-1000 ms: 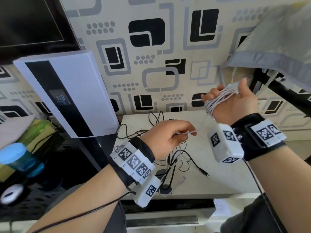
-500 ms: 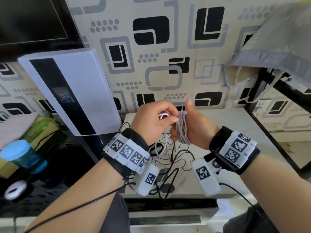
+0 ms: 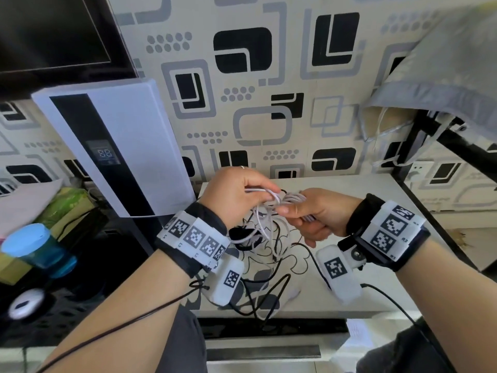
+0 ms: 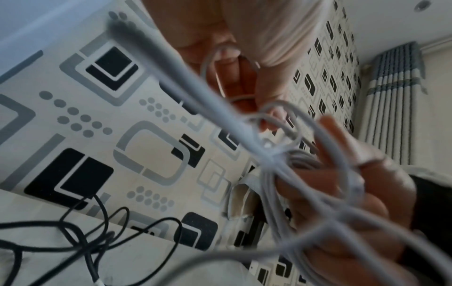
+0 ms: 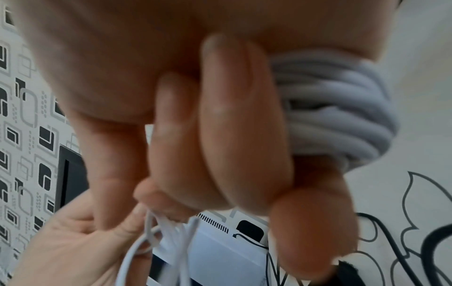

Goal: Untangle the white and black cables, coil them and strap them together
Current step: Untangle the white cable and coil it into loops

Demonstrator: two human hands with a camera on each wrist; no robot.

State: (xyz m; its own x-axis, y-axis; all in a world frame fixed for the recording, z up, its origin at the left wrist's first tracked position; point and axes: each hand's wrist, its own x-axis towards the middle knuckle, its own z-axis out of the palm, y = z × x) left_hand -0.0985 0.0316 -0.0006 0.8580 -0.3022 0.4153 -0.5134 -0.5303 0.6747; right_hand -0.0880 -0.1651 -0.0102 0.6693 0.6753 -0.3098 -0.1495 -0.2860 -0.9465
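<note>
The white cable (image 3: 291, 197) is wound in a coil round the fingers of my right hand (image 3: 290, 208), which curls over it above the table. My left hand (image 3: 271, 191) pinches a loose loop of the same cable right beside the coil. More white strands (image 3: 259, 224) hang down between the hands. In the right wrist view the white coil (image 5: 330, 116) sits round the curled fingers (image 5: 234, 125), and the left hand (image 5: 73, 241) holds white strands (image 5: 171, 232) below. The black cable (image 3: 269, 278) lies loose in loops on the table (image 3: 376, 238), also the black cable (image 4: 85, 241) under the left wrist.
A white appliance (image 3: 113, 146) with a black stripe leans against the wall to the left. A dark screen (image 3: 53, 30) hangs above it. A blue-lidded container (image 3: 35, 246) stands lower left. Grey cloth (image 3: 443, 76) drapes over a black rack (image 3: 457, 146) at right.
My right hand, raised far right with the coil, came down and left to meet the left hand. The left hand rose from the table and now pinches a loop at the coil.
</note>
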